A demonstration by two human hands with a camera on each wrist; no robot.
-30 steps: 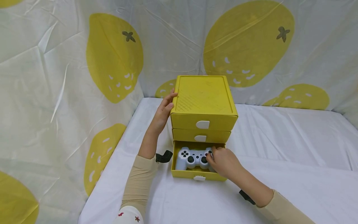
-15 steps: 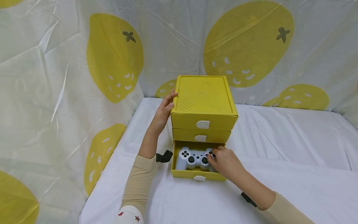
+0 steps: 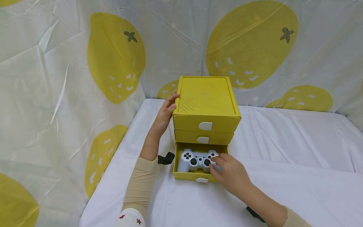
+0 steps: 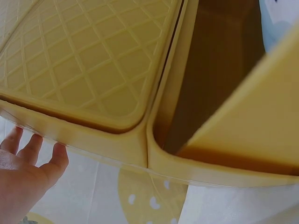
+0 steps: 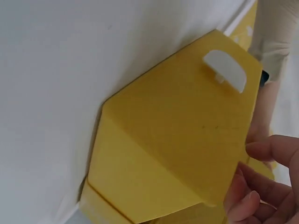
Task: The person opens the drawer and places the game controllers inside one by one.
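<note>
A pale, whitish game controller with black thumbsticks lies in the pulled-out bottom drawer of a yellow drawer box. Over the controller's right end is my right hand, thumb and index finger apart. Whether its fingertips touch the controller cannot be told; the right wrist view shows loosely bent fingers beside the drawer's edge, the controller hidden there. My left hand rests against the box's left side, fingertips on its upper edge. In the left wrist view, the left fingers touch the box's side.
Two upper drawers with white tabs, the top drawer and the middle drawer, sit closed. White cloth covers the surface beneath. A lemon-print curtain hangs behind and at the left. Black camera mounts are on both wrists.
My right hand has shifted slightly down and toward me, its fingers drawing back from the controller's right end. The left hand, box and controller stay where they were.
</note>
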